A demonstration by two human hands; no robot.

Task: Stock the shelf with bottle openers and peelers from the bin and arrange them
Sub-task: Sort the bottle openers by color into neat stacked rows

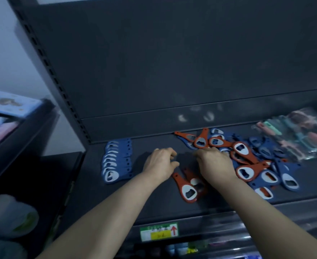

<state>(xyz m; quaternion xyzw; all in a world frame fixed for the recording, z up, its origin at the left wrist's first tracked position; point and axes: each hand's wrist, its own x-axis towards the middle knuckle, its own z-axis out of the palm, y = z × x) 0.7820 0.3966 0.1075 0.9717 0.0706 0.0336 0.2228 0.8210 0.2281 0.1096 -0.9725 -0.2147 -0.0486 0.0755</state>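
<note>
On the dark shelf [154, 208] a neat overlapping row of blue bottle openers [116, 161] lies at the left. A loose heap of red and blue bottle openers [247, 157] covers the middle right. Two red openers [188, 187] lie stacked near the front, just below my wrists. My left hand [159, 163] hovers over bare shelf with loosely curled fingers, holding nothing that I can see. My right hand [213, 161] reaches into the heap's left edge; its fingertips are hidden, so any hold is unclear. Bagged pastel peelers [299, 135] lie at the far right.
The shelf's back panel [172, 71] rises behind, with a slotted upright [60, 86] at the left. A price label [159, 231] with a red arrow sits on the front rail. A neighbouring shelf [13, 118] with boxed goods stands to the left.
</note>
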